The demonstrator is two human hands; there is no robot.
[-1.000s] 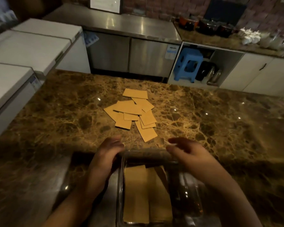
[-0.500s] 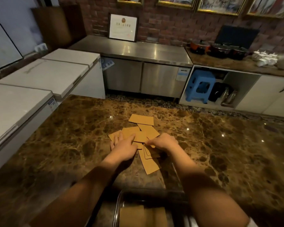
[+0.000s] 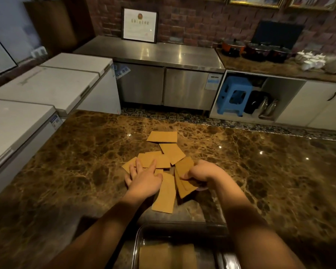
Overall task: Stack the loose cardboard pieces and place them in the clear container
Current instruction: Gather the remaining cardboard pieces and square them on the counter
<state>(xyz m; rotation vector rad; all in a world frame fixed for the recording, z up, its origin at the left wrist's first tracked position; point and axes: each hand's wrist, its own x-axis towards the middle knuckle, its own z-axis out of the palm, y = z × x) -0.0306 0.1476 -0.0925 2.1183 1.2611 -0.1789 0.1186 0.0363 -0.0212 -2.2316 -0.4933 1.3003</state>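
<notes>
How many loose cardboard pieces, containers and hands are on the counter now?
Loose cardboard pieces: about 9, since overlaps blur the count
Clear container: 1
Hands: 2, left hand flat on the pile, right hand gripping some pieces
Total: about 12

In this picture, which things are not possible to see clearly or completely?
- Clear container, head view: the bottom edge of the frame cuts it off, so how much it holds is unknown.
- Cardboard pieces: they overlap, and the left hand covers some, so no exact count.
- Right hand: its fingers curl under, so how many pieces it grips is hidden.
- Framed certificate: its text is too small.
</notes>
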